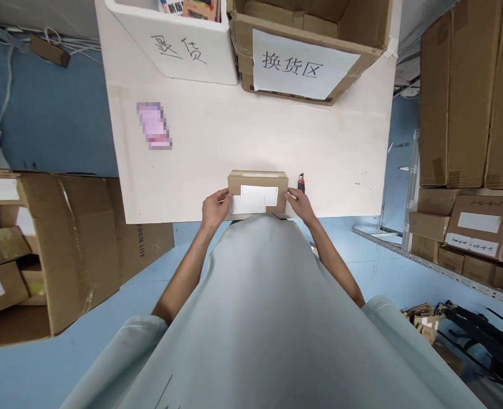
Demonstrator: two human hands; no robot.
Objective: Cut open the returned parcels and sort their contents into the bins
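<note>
A small brown cardboard box (257,180) with white labels on its face is at the near edge of the white table (251,136). My left hand (216,209) grips its left end, fingers closed against the side. At the opposite end, my right hand (300,203) pinches the box's right side. Just beyond my right hand lies a red and black box cutter (301,182), which neither hand touches. Part of the box's lower edge is hidden by my shirt.
A white bin (191,51) with printed packages and an open carton (304,65) with a paper sign stand at the table's back. A pixelated pink item (154,126) lies left. Large cartons (72,244) flank the table's left; stacked boxes (473,227) sit on a right-hand shelf.
</note>
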